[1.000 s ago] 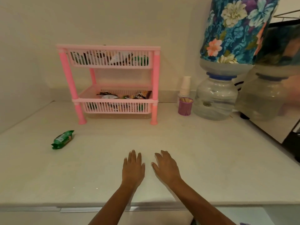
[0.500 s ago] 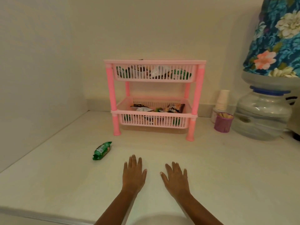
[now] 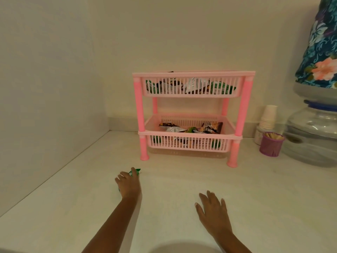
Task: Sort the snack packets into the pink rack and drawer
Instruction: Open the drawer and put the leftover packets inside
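One loose packet left on the counter, green, lying in front of the rack and off its left front leg, mostly covered by the left hand. Fingers curled over it from above, thumb side hidden; whether already pinched or only touching, cannot tell. Probably light and crinkly, a soft film wrapper around something small and firm, likely slippery at the glossy faces. Best taken across the middle with thumb against fingers, or by the crimped end poking out past the fingertips; little squeeze needed, too much liable to crush the contents. Right hand flat on the counter, fingers spread, holding nothing, well apart from the packet. Two tiers in the rack, both already holding several packets in brown, silver and green; upper tier piled about to the rim, lower tier with room at the left front. No drawer in view. Nothing between the packet and the rack, so a short clear path forward and right. Only the top tier overhanging the lower one to mind if aiming low: entry from the front, under the upper rim. Purple cup of toothpicks, stacked paper cups and water jug to the right of the rack, all out of the way.
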Available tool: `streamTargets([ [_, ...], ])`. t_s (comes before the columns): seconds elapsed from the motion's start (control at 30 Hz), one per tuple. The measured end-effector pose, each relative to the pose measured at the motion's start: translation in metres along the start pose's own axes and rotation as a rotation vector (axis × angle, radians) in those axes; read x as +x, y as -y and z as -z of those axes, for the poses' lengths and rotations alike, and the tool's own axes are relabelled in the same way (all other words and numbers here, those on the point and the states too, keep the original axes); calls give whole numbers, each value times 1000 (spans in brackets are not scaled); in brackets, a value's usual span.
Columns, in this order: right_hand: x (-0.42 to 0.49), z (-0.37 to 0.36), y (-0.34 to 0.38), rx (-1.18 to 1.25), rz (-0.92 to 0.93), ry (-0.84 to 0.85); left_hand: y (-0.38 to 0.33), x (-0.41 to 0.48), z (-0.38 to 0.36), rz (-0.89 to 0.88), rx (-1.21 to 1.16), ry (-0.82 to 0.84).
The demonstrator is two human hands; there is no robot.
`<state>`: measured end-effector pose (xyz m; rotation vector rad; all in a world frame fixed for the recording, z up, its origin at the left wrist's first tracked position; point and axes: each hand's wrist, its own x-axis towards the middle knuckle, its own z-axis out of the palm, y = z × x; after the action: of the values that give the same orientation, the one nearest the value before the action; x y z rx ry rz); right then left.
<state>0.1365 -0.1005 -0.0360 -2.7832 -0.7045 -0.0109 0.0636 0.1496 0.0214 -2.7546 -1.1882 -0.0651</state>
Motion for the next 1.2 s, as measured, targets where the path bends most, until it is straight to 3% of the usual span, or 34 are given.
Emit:
streamTargets([
  [0.27,-4,6,1,38,13,-29,1,2,-1,-53,-86,-76],
  [0.37,-5,10,2,87,17,-34,-11,-9,6,-54,-252,-56],
  [0.47,-8,15,2,272,19,-84,-31,-27,20,-65,-558,-9],
  [0.6,-21,35,4,754,-81,-122,-67,-66,35,-127,-890,27],
  [0.83,-45,67,-19,1296,-239,-16,-145,-154,52,-313,-1150,19],
  [1.03,-82,93,-71,1339,-264,-98,-203,-215,53,-443,-1240,98],
  [1.2,-123,111,-136,1424,-337,-142,-240,-251,55,-660,-1283,282],
])
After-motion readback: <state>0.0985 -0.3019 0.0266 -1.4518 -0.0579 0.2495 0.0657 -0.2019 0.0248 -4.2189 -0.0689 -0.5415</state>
